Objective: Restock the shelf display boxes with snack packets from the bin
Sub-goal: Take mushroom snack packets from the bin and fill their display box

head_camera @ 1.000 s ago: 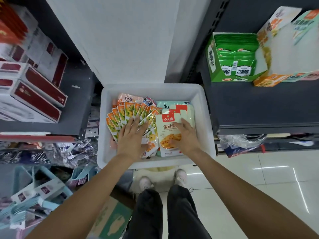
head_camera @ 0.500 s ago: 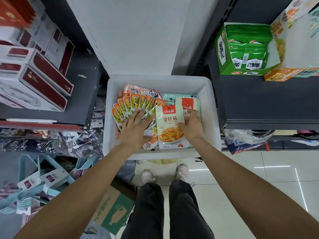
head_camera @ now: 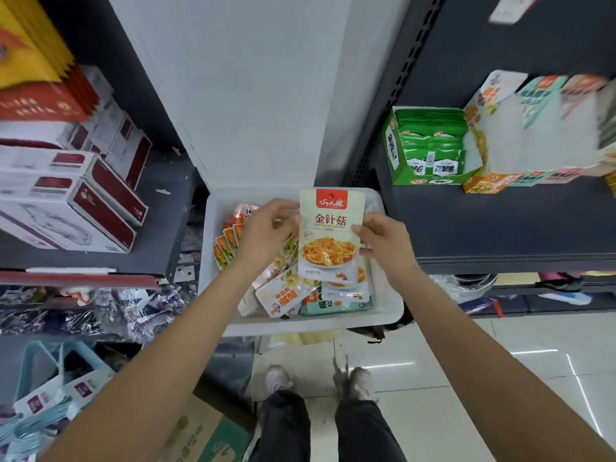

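We held a mushroom snack packet (head_camera: 330,238) upright above the white bin (head_camera: 213,248), our left hand (head_camera: 266,231) pinching its left edge and our right hand (head_camera: 383,241) gripping its right edge. More packets (head_camera: 283,295) lay below. A green display box (head_camera: 423,148) stood on the right shelf (head_camera: 500,228).

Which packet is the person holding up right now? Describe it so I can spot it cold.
Over the white bin between the dark shelves, both hands hold one cream pouch upright. Unlike the small orange packets fanned below, it is larger, with a red top label and pictured noodle-like mushrooms.
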`<state>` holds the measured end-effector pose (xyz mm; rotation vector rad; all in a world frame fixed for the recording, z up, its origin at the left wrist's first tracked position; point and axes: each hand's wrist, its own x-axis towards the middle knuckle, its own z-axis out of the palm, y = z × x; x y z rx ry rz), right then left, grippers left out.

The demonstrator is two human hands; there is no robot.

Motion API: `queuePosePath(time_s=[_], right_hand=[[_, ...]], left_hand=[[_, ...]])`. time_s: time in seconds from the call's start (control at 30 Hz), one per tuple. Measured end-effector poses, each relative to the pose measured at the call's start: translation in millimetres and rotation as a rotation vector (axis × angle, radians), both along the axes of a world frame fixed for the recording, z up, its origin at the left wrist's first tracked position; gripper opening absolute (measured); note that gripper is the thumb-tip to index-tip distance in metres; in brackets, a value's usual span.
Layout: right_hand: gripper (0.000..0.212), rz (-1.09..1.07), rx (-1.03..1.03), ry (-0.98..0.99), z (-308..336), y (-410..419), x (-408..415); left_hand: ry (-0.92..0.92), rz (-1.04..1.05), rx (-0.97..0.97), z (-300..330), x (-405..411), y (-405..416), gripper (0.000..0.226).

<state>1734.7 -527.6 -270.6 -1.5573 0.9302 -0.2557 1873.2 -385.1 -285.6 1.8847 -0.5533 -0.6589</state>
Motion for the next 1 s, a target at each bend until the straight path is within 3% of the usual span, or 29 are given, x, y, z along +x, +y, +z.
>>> queuePosePath(time_s=[0.13, 0.43, 0.7, 0.87, 1.0], right_hand=[[0.010, -0.055, 0.010, -0.095, 39, -28, -17], [0.008, -0.124, -0.084, -0.259, 112, -135, -125], [0.010, -0.163, -0.183, -0.247, 139, -252, -223], [0.006, -0.248, -0.290, -0.283, 150, -319, -259], [0.019, -0.315, -0.350, -0.312, 158, -367, -260]], left_hand=[[-0.082, 0.013, -0.074, 44, -11, -36, 0.004], [-0.132, -0.092, -0.215, 119, -104, -163, 0.020], [-0.263, -0.095, -0.208, 153, -198, -269, 0.020], [-0.318, -0.038, -0.224, 170, -216, -317, 0.022], [-0.397, 0.003, -0.238, 182, -213, -355, 0.022]])
